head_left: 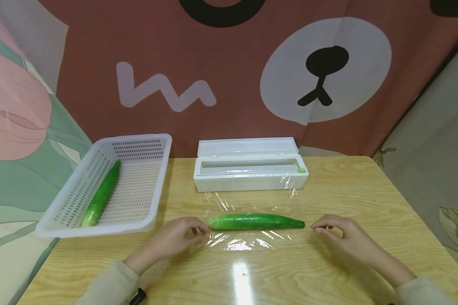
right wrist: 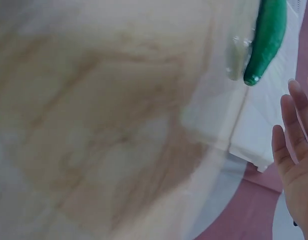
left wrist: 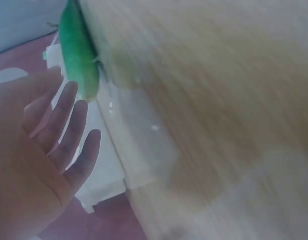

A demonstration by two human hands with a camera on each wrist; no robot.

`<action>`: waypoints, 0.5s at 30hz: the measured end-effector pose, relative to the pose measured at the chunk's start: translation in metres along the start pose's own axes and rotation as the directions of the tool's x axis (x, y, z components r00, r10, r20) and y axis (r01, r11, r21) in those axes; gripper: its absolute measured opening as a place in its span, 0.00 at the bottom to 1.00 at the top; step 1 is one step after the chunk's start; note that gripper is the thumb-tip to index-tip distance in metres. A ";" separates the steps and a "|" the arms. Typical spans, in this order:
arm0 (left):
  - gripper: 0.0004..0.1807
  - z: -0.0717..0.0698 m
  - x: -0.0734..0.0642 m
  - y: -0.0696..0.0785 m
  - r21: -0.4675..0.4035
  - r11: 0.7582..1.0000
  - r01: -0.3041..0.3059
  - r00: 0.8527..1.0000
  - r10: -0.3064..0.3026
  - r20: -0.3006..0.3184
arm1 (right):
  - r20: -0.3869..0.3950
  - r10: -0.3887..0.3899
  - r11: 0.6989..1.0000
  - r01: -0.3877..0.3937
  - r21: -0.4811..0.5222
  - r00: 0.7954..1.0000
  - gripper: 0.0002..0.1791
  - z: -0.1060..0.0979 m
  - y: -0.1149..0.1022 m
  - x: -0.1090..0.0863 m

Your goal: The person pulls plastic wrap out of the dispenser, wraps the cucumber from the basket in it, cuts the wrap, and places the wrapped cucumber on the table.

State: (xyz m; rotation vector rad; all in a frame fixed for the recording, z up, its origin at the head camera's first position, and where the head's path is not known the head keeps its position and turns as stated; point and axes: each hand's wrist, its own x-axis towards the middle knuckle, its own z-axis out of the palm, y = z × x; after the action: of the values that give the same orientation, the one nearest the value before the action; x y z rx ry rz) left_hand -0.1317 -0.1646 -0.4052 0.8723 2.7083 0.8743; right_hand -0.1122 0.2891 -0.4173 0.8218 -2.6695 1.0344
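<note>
A green cucumber (head_left: 255, 221) lies crosswise near the middle of the table, with clear, shiny plastic film (head_left: 240, 244) about it. Whether the film goes fully round it cannot be told. At the paler left end, my left hand (head_left: 179, 235) hovers with loosely bent fingers, close to the film's edge. My right hand (head_left: 345, 235) is just past the dark tip, a small gap apart from it. In the left wrist view, the fingers (left wrist: 76, 127) are spread and relaxed beside the cucumber (left wrist: 77, 47). The right wrist view likewise has slightly bent fingers (right wrist: 294, 120), holding nothing visible.
Behind the cucumber stands a white film dispenser box (head_left: 252, 182), its lid (head_left: 248, 147) raised, with a green slider (head_left: 301, 170) at its right. A white perforated basket (head_left: 99, 232) at left contains another cucumber (head_left: 104, 192). A printed curtain (head_left: 233, 84) hangs behind the table (head_left: 358, 182).
</note>
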 end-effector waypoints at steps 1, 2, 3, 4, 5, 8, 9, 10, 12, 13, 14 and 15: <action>0.10 0.000 -0.001 -0.001 -0.006 1.000 -0.003 1.000 0.003 0.009 | 0.008 0.002 1.000 -0.002 -0.003 1.000 0.12 0.001 0.001 -0.001; 0.11 0.001 -0.002 -0.003 -0.012 1.000 -0.006 1.000 0.006 0.020 | 0.017 -0.001 1.000 0.001 0.003 1.000 0.12 0.002 0.001 -0.003; 0.11 0.001 -0.003 -0.004 -0.019 1.000 -0.009 1.000 0.009 0.029 | 0.023 -0.007 1.000 0.007 0.006 1.000 0.12 0.002 0.003 -0.004; 0.11 0.002 -0.004 -0.006 -0.026 1.000 -0.012 0.999 0.013 0.038 | 0.028 -0.011 1.000 0.011 0.008 1.000 0.12 0.003 0.004 -0.005; 0.11 0.002 -0.004 -0.008 -0.031 0.999 -0.016 0.999 0.017 0.046 | 0.035 -0.015 1.000 0.014 0.013 0.999 0.12 0.004 0.005 -0.007; 0.11 0.004 -0.006 -0.013 -0.035 0.999 -0.034 0.997 0.036 0.063 | 0.072 -0.011 0.999 0.007 0.052 0.997 0.12 0.007 0.009 -0.010; 0.11 0.005 -0.006 -0.015 -0.031 0.999 -0.040 0.997 0.042 0.067 | 0.086 -0.006 0.998 0.001 0.062 0.996 0.11 0.007 0.010 -0.011; 0.12 0.005 -0.006 -0.017 -0.029 0.999 -0.044 0.996 0.046 0.073 | 0.101 -0.002 0.997 -0.006 0.075 0.995 0.11 0.008 0.012 -0.012; 0.12 0.006 -0.007 -0.021 -0.027 0.998 -0.051 0.995 0.053 0.084 | 0.129 0.000 0.995 -0.012 0.097 0.992 0.10 0.010 0.014 -0.014; 0.12 0.006 -0.008 -0.022 -0.026 0.999 -0.046 0.995 0.048 0.092 | 0.137 -0.008 0.995 -0.006 0.101 0.991 0.10 0.011 0.015 -0.014; 0.13 0.007 -0.008 -0.023 -0.027 0.998 -0.048 0.994 0.050 0.098 | 0.144 -0.015 0.995 0.000 0.101 0.989 0.10 0.011 0.016 -0.015; 0.13 0.007 -0.008 -0.025 -0.030 0.998 -0.045 0.993 0.048 0.105 | 0.149 -0.026 0.995 0.012 0.094 0.989 0.10 0.012 0.017 -0.015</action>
State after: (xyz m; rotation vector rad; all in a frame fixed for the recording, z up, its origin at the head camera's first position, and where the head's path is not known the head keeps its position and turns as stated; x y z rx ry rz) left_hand -0.1349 -0.1821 -0.4251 0.9521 2.5892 0.8479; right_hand -0.1082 0.2980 -0.4412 0.9781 -2.7475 1.1435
